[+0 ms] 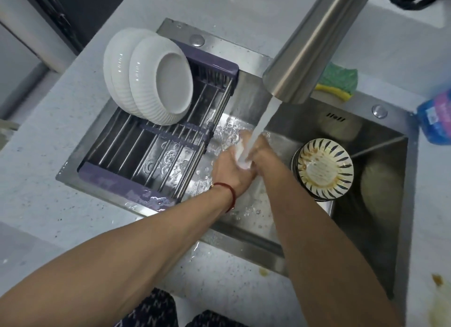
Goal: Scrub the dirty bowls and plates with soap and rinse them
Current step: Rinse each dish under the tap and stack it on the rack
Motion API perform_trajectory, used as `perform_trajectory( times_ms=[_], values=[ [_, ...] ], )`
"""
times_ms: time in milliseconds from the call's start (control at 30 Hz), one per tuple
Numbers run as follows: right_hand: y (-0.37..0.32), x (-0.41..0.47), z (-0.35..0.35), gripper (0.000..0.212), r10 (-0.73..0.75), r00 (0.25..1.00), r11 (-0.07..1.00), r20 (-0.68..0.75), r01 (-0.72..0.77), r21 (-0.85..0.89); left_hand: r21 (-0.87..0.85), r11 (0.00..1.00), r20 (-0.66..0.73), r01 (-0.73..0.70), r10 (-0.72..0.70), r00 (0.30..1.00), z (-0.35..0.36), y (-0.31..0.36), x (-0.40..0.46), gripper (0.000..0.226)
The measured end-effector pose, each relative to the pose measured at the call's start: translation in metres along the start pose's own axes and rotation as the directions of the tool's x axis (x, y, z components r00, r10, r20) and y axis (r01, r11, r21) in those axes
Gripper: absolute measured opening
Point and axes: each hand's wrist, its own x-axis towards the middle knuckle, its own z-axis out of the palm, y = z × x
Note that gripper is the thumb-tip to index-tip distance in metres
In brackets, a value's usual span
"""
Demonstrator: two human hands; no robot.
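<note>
A white dish (240, 153) is gripped by both hands (230, 173) (262, 156) beneath the faucet (314, 43).
Open sink floor (246, 204) is left nearer; striped bowls (322, 170) are stacked just right.

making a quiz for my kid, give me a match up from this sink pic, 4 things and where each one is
Things:
1. white bowls
2. striped bowls
3. sponge
4. white dish

Places:
a. behind the tap, on the sink's back edge
b. stacked in the sink, dirty, right of the hands
c. leaning on the drying rack
d. held in both hands under the running water

Pairs: 1-c, 2-b, 3-a, 4-d
</note>
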Motion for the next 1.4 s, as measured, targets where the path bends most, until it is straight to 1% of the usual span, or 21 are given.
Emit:
perform_trajectory(
  times_ms=[100,200,233,333,400,467,500,567,633,733,767,800,833,900,933,1000,1067,1167,1233,1300,1400],
  values=[
    [0.017,-0.012,-0.025,0.055,0.069,0.998,0.987,-0.004,-0.068,0.143,-0.123,0.99,0.012,0.07,-0.069,0.998,-0.009,0.001,0.002,0.048],
    [0.056,-0.032,-0.04,0.071,0.157,0.982,0.902,0.104,-0.186,0.39,-0.295,0.914,0.089,0.278,-0.264,0.96,-0.021,0.004,0.018,0.081],
    [0.067,-0.036,-0.043,0.069,0.131,0.984,0.869,0.123,-0.174,0.464,-0.321,0.892,0.104,0.319,-0.302,0.948,-0.023,0.002,0.025,0.084],
    [0.083,-0.05,-0.058,0.057,0.028,0.998,0.78,0.065,-0.062,0.622,-0.359,0.861,0.107,0.359,-0.344,0.933,-0.017,-0.006,0.035,0.068],
    [0.083,-0.06,-0.062,0.049,-0.021,0.999,0.75,-0.025,0.032,0.66,-0.253,0.902,0.071,0.351,-0.345,0.936,-0.008,-0.011,0.035,0.069],
    [0.073,-0.07,-0.058,0.041,-0.074,0.983,0.859,-0.167,0.148,0.49,-0.062,0.946,0.121,0.317,-0.308,0.944,0.002,-0.012,0.032,0.058],
    [0.068,-0.072,-0.055,0.04,-0.15,0.964,0.922,-0.22,0.217,0.321,-0.029,0.948,0.171,0.317,-0.308,0.936,0.007,-0.014,0.031,0.048],
    [0.059,-0.081,-0.045,0.028,-0.407,0.892,0.913,-0.196,0.403,-0.061,-0.113,0.905,0.308,0.411,-0.361,0.88,0.007,-0.006,0.024,0.05],
    [0.055,-0.089,-0.033,0.016,-0.589,0.807,0.757,-0.045,0.532,-0.379,-0.289,0.819,0.39,0.495,-0.372,0.843,0.003,-0.002,0.025,0.064],
    [0.063,-0.091,-0.023,0.024,-0.705,0.681,0.435,0.199,0.637,-0.637,-0.361,0.818,0.235,0.448,-0.385,0.893,-0.01,-0.004,0.033,0.045],
    [0.069,-0.09,-0.023,0.027,-0.735,0.621,0.324,0.273,0.674,-0.664,-0.405,0.798,0.182,0.446,-0.408,0.895,-0.013,-0.008,0.037,0.038],
    [0.072,-0.092,-0.026,0.03,-0.73,0.604,0.277,0.319,0.688,-0.67,-0.43,0.785,0.141,0.446,-0.429,0.892,-0.017,-0.011,0.038,0.038],
    [0.074,-0.09,-0.029,0.036,-0.695,0.639,0.308,0.33,0.679,-0.666,-0.432,0.79,0.116,0.435,-0.429,0.896,-0.02,-0.015,0.039,0.042],
    [0.075,-0.078,-0.038,0.056,-0.539,0.796,0.474,0.276,0.557,-0.682,-0.411,0.818,0.143,0.401,-0.377,0.915,-0.02,-0.025,0.044,0.05],
    [0.074,-0.067,-0.041,0.069,-0.442,0.863,0.491,0.245,0.462,-0.738,-0.399,0.83,0.156,0.389,-0.356,0.921,-0.017,-0.031,0.044,0.049],
    [0.069,-0.045,-0.037,0.078,-0.367,0.904,0.409,0.22,0.37,-0.834,-0.44,0.795,0.194,0.418,-0.37,0.909,-0.012,-0.03,0.037,0.042],
    [0.063,-0.041,-0.02,0.072,-0.384,0.876,0.389,0.291,0.44,-0.809,-0.487,0.76,0.213,0.43,-0.374,0.903,-0.008,-0.027,0.031,0.035],
    [0.065,-0.067,-0.008,0.059,-0.443,0.739,0.371,0.507,0.666,-0.647,-0.471,0.773,0.236,0.425,-0.354,0.905,-0.012,-0.032,0.037,0.041],
    [0.076,-0.084,-0.028,0.056,-0.448,0.668,0.271,0.594,0.735,-0.622,-0.468,0.772,0.203,0.43,-0.379,0.903,-0.015,-0.033,0.039,0.043],
    [0.087,-0.086,-0.06,0.063,-0.452,0.695,0.163,0.558,0.68,-0.715,-0.475,0.77,0.181,0.425,-0.387,0.904,-0.013,-0.033,0.036,0.046],
    [0.077,-0.07,-0.073,0.081,-0.461,0.824,0.131,0.329,0.43,-0.893,-0.49,0.753,0.179,0.438,-0.405,0.897,-0.004,-0.038,0.028,0.055]
  ],
)
